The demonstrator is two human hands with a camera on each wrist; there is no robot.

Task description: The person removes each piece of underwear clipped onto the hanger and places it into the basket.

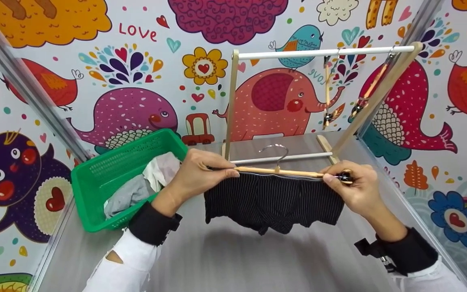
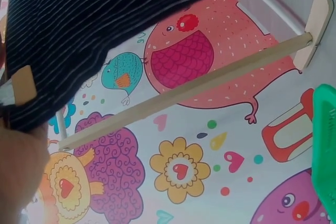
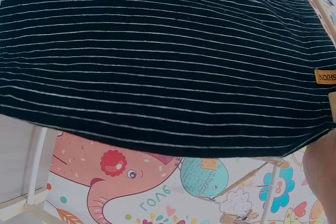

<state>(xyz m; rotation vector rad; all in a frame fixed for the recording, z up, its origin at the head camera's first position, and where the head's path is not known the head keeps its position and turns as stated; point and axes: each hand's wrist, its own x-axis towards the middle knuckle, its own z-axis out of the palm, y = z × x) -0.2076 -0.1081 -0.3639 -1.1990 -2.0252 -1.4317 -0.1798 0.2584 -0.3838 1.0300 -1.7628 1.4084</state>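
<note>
Black shorts [image 1: 274,202] with thin white stripes hang by their waistband from a wooden clip hanger [image 1: 258,170], its metal hook pointing up. At the hanger's left end, my left hand [image 1: 201,172] pinches the bar and waistband between thumb and fingers. My right hand [image 1: 355,186] grips the other end, next to a black clip [image 1: 345,177]. The striped cloth [image 3: 157,72] fills most of the right wrist view, with an orange label [image 3: 326,76] near its edge. In the left wrist view, the shorts [image 2: 94,30] spread above part of my left hand [image 2: 21,171].
Behind the hands stands a small wooden rack with a white rail [image 1: 290,52]; two clip hangers [image 1: 327,93] hang at its right. A green basket [image 1: 83,202] with grey and white clothes [image 1: 132,194] sits at left on the grey table [image 1: 233,259]. Cartoon-printed walls surround it.
</note>
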